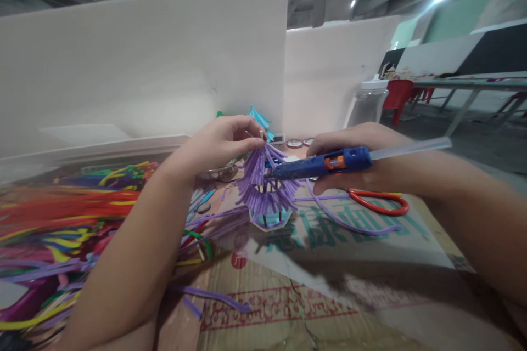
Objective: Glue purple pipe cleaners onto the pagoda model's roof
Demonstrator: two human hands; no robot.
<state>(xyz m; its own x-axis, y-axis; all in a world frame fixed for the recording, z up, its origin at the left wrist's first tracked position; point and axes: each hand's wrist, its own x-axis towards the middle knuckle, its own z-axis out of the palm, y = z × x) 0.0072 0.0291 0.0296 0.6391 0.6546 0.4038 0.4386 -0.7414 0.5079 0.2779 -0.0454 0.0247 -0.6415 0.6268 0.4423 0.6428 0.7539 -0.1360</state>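
A small tiered pagoda model with purple pipe-cleaner roofs stands on a pale base in the middle. My left hand pinches the top of it between thumb and fingers. In my right hand is a blue glue gun with an orange part and a clear glue stick out of its back end. Its tip points left and meets the model's upper roof; the exact contact is hidden. Right of the model, a loose purple pipe cleaner curves near red-handled scissors.
Many coloured pipe cleaners lie in a heap on the left. Behind the model are a light-blue roofed model and a white partition. A clear pump bottle stands at the back right. Beyond it are a table and a red chair.
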